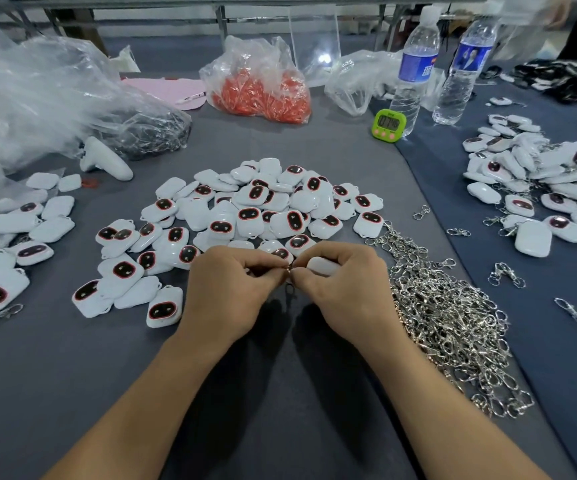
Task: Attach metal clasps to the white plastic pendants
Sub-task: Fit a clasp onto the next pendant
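Observation:
My left hand (231,289) and my right hand (342,285) meet fingertip to fingertip over the grey table, just in front of a big heap of white plastic pendants (256,209) with dark oval faces. Between the fingertips sits a small metal clasp (289,270), its hook hanging down below them. My right hand also holds a white pendant (321,265) under its curled fingers. A long heap of loose silver clasps (453,323) lies right of my right hand.
More pendants lie at the left (13,237) and, with clasps on them, at the far right (539,188). Behind stand a bag of orange parts (259,91), clear plastic bags (38,98), a green timer (388,125) and two water bottles (415,71).

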Demonstrator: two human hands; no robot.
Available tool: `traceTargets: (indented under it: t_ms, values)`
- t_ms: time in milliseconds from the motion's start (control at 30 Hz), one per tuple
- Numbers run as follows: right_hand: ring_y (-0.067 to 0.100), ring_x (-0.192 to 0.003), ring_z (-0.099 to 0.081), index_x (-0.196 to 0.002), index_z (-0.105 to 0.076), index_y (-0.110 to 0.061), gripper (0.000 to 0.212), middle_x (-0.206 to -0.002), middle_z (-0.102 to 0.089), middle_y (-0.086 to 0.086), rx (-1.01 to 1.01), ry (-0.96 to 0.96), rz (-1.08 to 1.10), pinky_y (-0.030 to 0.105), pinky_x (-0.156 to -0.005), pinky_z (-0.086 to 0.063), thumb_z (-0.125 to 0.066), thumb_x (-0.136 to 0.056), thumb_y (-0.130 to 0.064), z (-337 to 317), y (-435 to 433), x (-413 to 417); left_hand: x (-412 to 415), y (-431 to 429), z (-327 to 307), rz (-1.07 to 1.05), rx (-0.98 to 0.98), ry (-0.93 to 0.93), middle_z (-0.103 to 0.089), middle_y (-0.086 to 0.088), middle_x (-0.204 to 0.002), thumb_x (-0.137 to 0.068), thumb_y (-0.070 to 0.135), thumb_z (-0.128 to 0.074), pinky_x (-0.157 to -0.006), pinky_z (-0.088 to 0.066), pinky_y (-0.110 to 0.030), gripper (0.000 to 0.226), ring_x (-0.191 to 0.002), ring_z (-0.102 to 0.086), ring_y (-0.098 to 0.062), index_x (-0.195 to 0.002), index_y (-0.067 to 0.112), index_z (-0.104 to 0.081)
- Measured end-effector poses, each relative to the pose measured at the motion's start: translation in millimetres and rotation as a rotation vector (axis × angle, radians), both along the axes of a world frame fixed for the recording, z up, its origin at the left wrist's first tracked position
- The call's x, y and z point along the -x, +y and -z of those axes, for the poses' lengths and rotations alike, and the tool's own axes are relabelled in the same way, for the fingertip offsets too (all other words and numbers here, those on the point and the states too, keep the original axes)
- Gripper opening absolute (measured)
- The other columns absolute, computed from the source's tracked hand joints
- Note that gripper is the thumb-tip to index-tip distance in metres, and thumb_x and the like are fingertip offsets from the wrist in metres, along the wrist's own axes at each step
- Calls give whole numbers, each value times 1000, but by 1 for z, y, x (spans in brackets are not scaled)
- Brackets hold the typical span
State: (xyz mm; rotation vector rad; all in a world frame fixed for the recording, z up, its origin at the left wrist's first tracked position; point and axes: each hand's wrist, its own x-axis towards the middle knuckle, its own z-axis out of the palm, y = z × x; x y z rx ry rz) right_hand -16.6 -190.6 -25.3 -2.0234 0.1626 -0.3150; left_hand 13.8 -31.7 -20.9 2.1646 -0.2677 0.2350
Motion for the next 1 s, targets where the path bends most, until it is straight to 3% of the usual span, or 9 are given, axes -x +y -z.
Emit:
traceTargets:
  t_ms: [267,400,500,633,767,867,1000]
  values:
    - [-7,-68,-66,-74,-79,-29,16,-69,-72,-23,-13,-38,11,5,-63,-45,-84,-76,-15,-1,2,2,2,0,-1,60,-30,-58,-75,24,-86,-80,20,-82,-79,-49,-9,18,-84,-67,10,-90,35,-81]
    - [-3,-57,-62,-67,-77,-30,18,-62,-71,-15,-65,-29,41,10,-55,-46,-80,-74,-14,-2,2,0,4,-2,-1,77,61,-61,-73,29,-79,-79,15,-83,-70,-47,-5,23,-77,-68,9,-85,38,-80]
    - [-2,-60,-65,-66,-76,-32,21,-64,-72,-16,-78,-42,28,12,-58,-49,-80,-74,-13,-2,1,0,3,-2,-2,97,110,-47,-72,30,-76,-77,14,-84,-65,-46,-4,28,-73,-68,8,-81,41,-79]
    - [0,-68,-70,-69,-79,-31,17,-68,-74,-18,-82,-45,7,12,-63,-52,-83,-74,-15,-3,-1,1,0,0,-1,123,200,70,-76,18,-76,-77,9,-82,-68,-52,-11,28,-73,-72,0,-77,37,-80]
    - [-1,-56,-63,-73,-80,-33,12,-64,-73,-13,-144,-19,-11,16,-55,-48,-81,-70,-21,-2,1,1,-5,5,-2,168,280,178,-76,3,-70,-76,6,-82,-59,-51,-15,21,-61,-69,-7,-78,28,-82]
    - [0,-56,-60,-73,-80,-32,11,-65,-73,-11,-170,6,-27,21,-57,-50,-82,-71,-21,-1,0,-1,-7,5,-2,114,269,175,-76,7,-70,-70,13,-89,-62,-51,-16,19,-63,-70,-5,-72,31,-81]
    - [-2,-67,-68,-72,-80,-33,18,-70,-74,-15,-108,-33,-53,14,-63,-51,-82,-73,-15,-2,-2,0,-6,6,-2,106,167,140,-73,16,-67,-67,22,-91,-59,-45,-7,22,-61,-66,4,-68,40,-78]
